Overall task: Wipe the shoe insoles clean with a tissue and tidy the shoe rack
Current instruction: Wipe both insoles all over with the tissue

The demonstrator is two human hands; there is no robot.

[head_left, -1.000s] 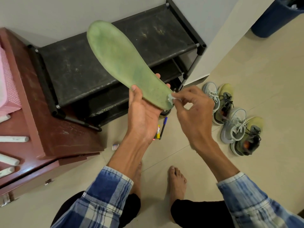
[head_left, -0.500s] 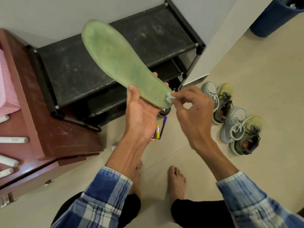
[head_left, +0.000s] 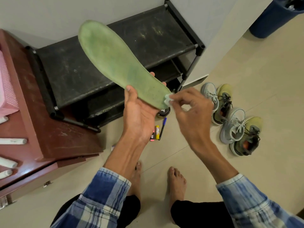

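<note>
A long green insole point(head_left: 113, 63) is held up over the black shoe rack point(head_left: 70, 74), toe end pointing up and to the left. My left hand point(head_left: 139, 111) grips it at the heel end, thumb on top and fingers underneath. My right hand point(head_left: 192, 111) pinches a small white tissue point(head_left: 167, 99) against the heel edge of the insole. The rack's top shelf is dusty and bare.
Two pairs of sneakers point(head_left: 233, 119) sit on the tiled floor to the right. A dark jar point(head_left: 162, 111), a pen point(head_left: 162, 128) and markers point(head_left: 155, 133) lie by the rack's foot. A brown wooden cabinet point(head_left: 49, 137) stands at the left. My bare feet point(head_left: 176, 180) are below.
The insole has shifted slightly left and up in my left hand. My right hand keeps the tissue at the heel edge with small movements.
</note>
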